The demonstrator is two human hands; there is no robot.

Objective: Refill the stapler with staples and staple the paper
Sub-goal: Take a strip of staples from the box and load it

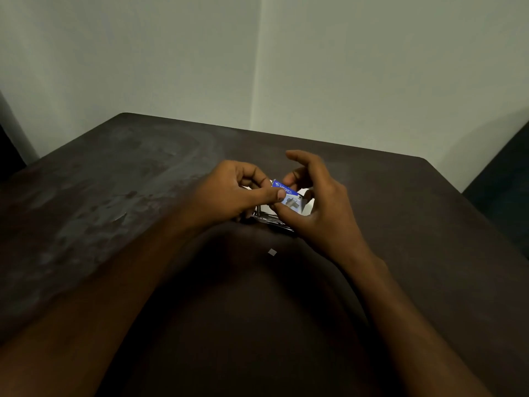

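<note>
A small blue and white staple box point(289, 196) is held above the middle of the dark table point(114, 196). My left hand point(232, 193) pinches its left end with thumb and fingers. My right hand point(317, 202) grips its right side, thumb under the box, other fingers curled over it. Just below the hands a metal stapler point(272, 220) lies on the table, mostly hidden, with only its shiny rails showing. A bit of white paper point(307, 194) shows behind the box; most of it is covered by my hands.
A tiny pale scrap point(272, 252) lies on the table in front of the hands. Pale walls meet in a corner behind the table's far edge point(257, 130). A dark chair or object point(503, 181) stands at the right.
</note>
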